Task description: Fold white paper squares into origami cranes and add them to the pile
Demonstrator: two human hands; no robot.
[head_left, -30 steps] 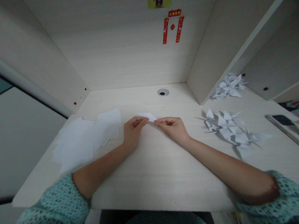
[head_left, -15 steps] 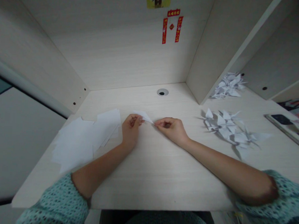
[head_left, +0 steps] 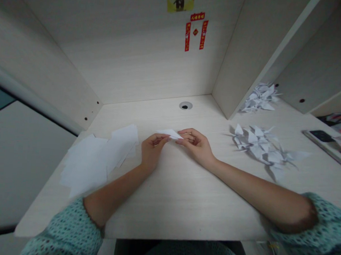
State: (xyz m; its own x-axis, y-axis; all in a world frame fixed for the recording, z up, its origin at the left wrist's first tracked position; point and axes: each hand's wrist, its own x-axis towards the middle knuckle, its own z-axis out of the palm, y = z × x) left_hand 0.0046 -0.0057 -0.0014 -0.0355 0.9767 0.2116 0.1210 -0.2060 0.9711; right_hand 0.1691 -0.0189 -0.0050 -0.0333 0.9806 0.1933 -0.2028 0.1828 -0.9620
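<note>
A small folded piece of white paper [head_left: 170, 133] is held just above the pale wooden desk [head_left: 184, 189], near its middle. My left hand [head_left: 152, 147] pinches its left end with curled fingers. My right hand [head_left: 196, 144] grips its right end, thumb and fingertips pressed on the fold. A loose stack of flat white paper sheets [head_left: 97, 158] lies left of my left hand. A pile of folded white paper cranes [head_left: 261, 147] lies right of my right hand.
A second heap of paper cranes [head_left: 260, 98] sits in the shelf nook at the back right. A cable hole [head_left: 185, 105] is in the desk at the back. A dark phone on a book [head_left: 326, 137] lies at the far right. Wooden panels wall the desk.
The folded paper has shifted slightly right and flattened between the hands. My right hand has moved closer to the left and its fingers now overlap the paper's right end.
</note>
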